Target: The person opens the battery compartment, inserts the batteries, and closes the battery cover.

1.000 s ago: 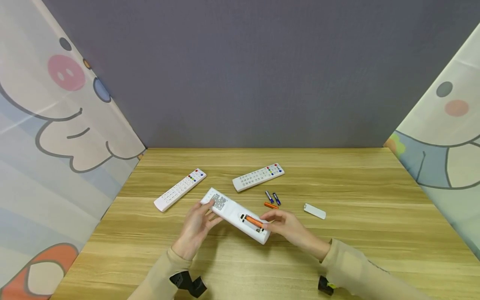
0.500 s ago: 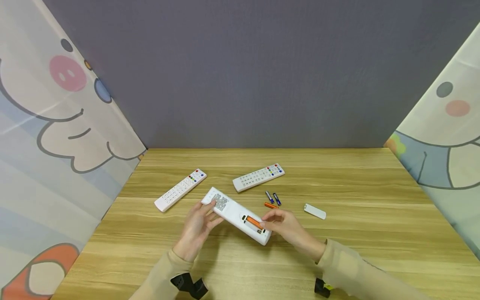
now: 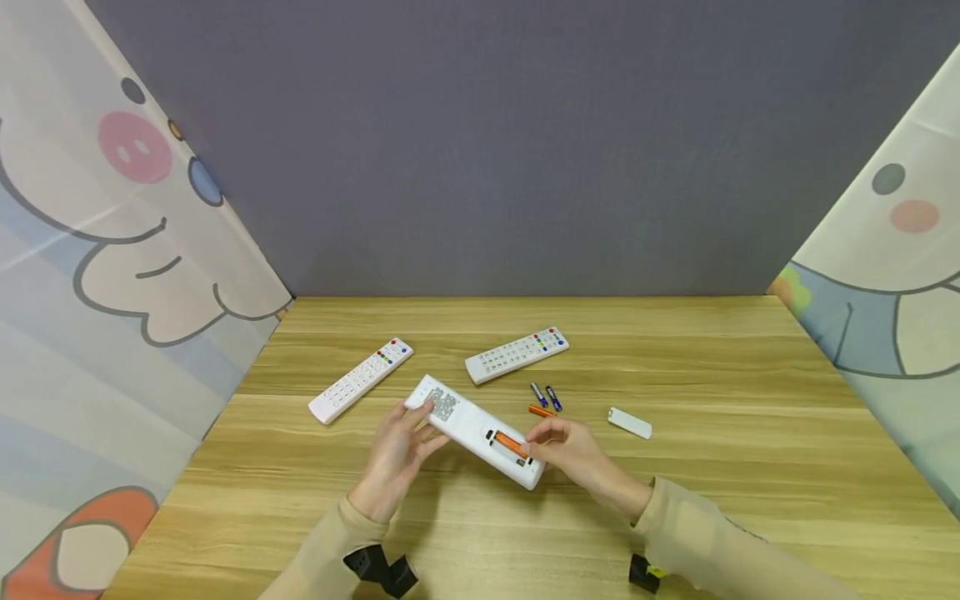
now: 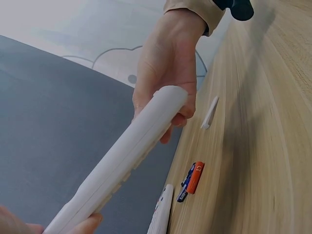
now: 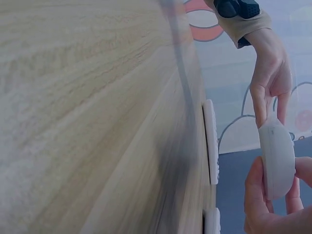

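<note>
A white remote control [image 3: 472, 429] is held face down and tilted above the table, its battery compartment uncovered. An orange battery [image 3: 512, 444] lies in that compartment. My left hand [image 3: 393, 454] holds the far-left end, thumb on the back and fingers beneath. My right hand [image 3: 573, 454] grips the other end; its thumb touches the battery's end, and in the right wrist view its fingers [image 5: 256, 190] reach around the remote's other side. Beyond it on the table lie another orange battery [image 3: 542, 411] and two blue batteries [image 3: 539, 394]. A white battery cover [image 3: 630, 422] lies to the right.
Two more white remote controls lie buttons up, one at the left [image 3: 360, 380] and one at the back middle [image 3: 517, 355]. A grey panel [image 3: 525, 167] stands behind the wooden table [image 3: 720, 358]. Printed cartoon sheets [image 3: 135, 333] flank both sides.
The remote control has shifted very slightly to the right with both hands. The right thumb stays at the orange battery, which sits in the compartment throughout.
</note>
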`<state>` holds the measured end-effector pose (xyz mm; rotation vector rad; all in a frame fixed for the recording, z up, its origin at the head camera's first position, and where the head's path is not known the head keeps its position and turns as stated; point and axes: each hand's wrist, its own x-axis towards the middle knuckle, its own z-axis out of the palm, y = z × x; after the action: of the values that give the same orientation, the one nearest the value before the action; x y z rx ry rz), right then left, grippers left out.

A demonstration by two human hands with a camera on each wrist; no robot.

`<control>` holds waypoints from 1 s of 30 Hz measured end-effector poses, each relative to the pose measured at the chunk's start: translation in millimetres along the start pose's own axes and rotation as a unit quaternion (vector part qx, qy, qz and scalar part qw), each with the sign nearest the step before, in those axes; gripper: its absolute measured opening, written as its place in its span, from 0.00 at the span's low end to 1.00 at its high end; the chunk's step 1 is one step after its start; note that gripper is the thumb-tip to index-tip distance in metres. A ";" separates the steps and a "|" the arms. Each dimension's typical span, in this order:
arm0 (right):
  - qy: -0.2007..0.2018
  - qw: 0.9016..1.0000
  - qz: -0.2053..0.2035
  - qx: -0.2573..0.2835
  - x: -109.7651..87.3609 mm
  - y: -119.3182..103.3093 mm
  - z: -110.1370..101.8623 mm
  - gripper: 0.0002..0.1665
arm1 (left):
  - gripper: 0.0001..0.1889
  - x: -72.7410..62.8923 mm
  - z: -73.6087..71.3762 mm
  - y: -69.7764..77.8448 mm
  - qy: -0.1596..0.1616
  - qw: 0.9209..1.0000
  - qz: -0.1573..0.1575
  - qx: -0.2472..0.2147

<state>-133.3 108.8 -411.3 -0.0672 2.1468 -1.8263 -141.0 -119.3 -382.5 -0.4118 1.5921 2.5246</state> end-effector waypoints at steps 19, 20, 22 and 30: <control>-0.071 0.992 -0.076 -0.069 8.1 1.2 -8.2 0.13 | 0.17 2.4 -6.4 -0.3 0.000 1.000 -0.005 -0.004; -0.076 0.991 -0.078 -0.072 8.4 0.9 -8.7 0.12 | 0.18 2.4 -6.8 -0.2 -0.001 1.000 -0.006 -0.004; -0.081 0.990 -0.079 -0.079 9.0 0.6 -9.9 0.12 | 0.18 2.7 -7.7 0.0 0.000 1.000 -0.007 -0.004; -0.088 0.988 -0.092 -0.091 13.0 1.2 -16.3 0.12 | 0.20 3.0 -10.1 1.3 0.005 1.000 -0.005 0.000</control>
<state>-149.8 121.5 -413.1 -0.4658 2.2369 -1.6427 -142.6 -129.0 -386.4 -0.4306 1.5904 2.5184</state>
